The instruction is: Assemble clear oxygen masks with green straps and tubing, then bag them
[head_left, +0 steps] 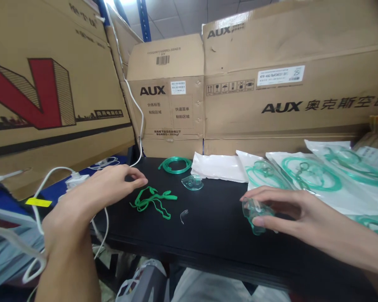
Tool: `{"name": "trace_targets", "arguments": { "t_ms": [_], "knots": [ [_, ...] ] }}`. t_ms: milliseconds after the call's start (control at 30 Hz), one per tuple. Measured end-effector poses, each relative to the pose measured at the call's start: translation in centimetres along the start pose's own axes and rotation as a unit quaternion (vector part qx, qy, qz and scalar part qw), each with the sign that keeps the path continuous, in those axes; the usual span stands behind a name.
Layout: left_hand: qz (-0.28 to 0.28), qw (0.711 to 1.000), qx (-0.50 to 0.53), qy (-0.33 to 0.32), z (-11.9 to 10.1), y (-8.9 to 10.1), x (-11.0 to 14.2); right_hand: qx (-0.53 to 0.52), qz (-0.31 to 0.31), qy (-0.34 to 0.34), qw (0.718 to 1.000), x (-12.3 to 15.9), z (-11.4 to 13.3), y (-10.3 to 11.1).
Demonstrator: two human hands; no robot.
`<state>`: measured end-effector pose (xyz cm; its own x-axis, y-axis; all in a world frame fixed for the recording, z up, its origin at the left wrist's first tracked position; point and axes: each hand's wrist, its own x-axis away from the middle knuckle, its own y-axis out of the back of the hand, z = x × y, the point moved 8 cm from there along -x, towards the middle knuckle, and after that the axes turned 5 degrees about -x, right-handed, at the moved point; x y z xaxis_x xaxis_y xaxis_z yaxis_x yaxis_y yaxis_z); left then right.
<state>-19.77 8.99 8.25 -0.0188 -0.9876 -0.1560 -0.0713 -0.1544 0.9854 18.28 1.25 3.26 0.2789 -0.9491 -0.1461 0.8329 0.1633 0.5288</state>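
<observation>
My right hand (282, 209) grips a clear green-tinted oxygen mask (253, 214) between thumb and fingers, just above the black table. My left hand (121, 180) hovers beside a tangle of green elastic straps (153, 200), fingers bent with thumb and index tips close together and nothing visible between them. A small bent clear tube piece (184, 216) lies right of the straps. Farther back, another clear mask part (192, 182) rests on the table near a coil of green tubing (176, 165).
White packets (308, 174) holding green tubing and masks line the right side. A flat white packet (219, 167) lies at the back. Large cardboard boxes (173, 109) wall the rear and left. White cables (105, 235) and a power adapter (77, 180) sit at left.
</observation>
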Motion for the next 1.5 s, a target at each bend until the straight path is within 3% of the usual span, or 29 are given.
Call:
{"name": "trace_targets", "arguments": {
  "t_ms": [133,233,300,400,467,533,633,767,867,967,1067,1133,1233,1300,1433,1500],
  "knots": [
    [-0.002,0.999,0.002,-0.049,-2.5,-1.6,0.8,-0.011,0.008,-0.018,1.0,-0.2,-0.4,-0.3],
    [0.052,0.988,0.055,-0.132,-5.4,-4.5,2.1,-0.027,0.017,-0.03,0.999,-0.1,-1.2,-0.5],
    [0.091,0.982,0.067,-0.149,-5.8,-6.8,2.6,-0.03,0.021,-0.035,0.999,-0.1,-2.0,-0.6],
    [0.095,0.982,0.066,-0.147,-4.7,-8.7,2.2,-0.023,0.014,-0.039,0.999,-0.2,-3.1,-0.5],
    [0.061,0.986,0.071,-0.141,-4.3,-8.3,1.6,0.003,0.0,-0.035,0.999,-0.4,-3.5,-0.3],
    [0.007,0.986,0.089,-0.138,-5.3,-6.8,1.4,0.045,-0.023,-0.027,0.998,-0.5,-3.5,-0.1],
    [-0.047,0.97,0.18,-0.159,-9.9,-4.1,2.6,0.095,-0.068,-0.003,0.993,-0.8,-2.8,0.3],
    [0.027,0.914,0.336,-0.227,-18.0,-3.7,4.6,0.158,-0.143,0.014,0.977,-1.0,-1.9,0.9],
    [0.045,0.883,0.397,-0.246,-21.4,-4.8,4.1,0.2,-0.16,0.044,0.966,-1.1,-1.7,0.8],
    [0.088,0.821,0.518,-0.222,-22.7,-6.8,2.4,0.234,-0.193,0.089,0.949,-1.0,-1.8,0.9],
    [0.168,0.741,0.635,-0.139,-22.9,-9.3,1.4,0.26,-0.197,0.129,0.936,-1.0,-2.1,0.5],
    [0.192,0.698,0.683,-0.095,-22.7,-10.1,1.2,0.264,-0.2,0.145,0.932,-1.0,-2.1,0.4],
    [0.2,0.666,0.706,-0.135,-23.1,-9.5,1.6,0.242,-0.194,0.146,0.94,-1.1,-2.1,0.5],
    [0.198,0.673,0.692,-0.17,-23.3,-8.9,1.9,0.212,-0.178,0.12,0.953,-1.4,-2.2,0.5],
    [0.156,0.734,0.63,-0.199,-22.7,-8.2,1.9,0.109,-0.144,0.048,0.982,-1.9,-2.4,0.4],
    [0.142,0.745,0.608,-0.234,-22.5,-7.6,2.1,0.057,-0.141,0.038,0.988,-2.1,-2.1,0.3]
  ]
}}
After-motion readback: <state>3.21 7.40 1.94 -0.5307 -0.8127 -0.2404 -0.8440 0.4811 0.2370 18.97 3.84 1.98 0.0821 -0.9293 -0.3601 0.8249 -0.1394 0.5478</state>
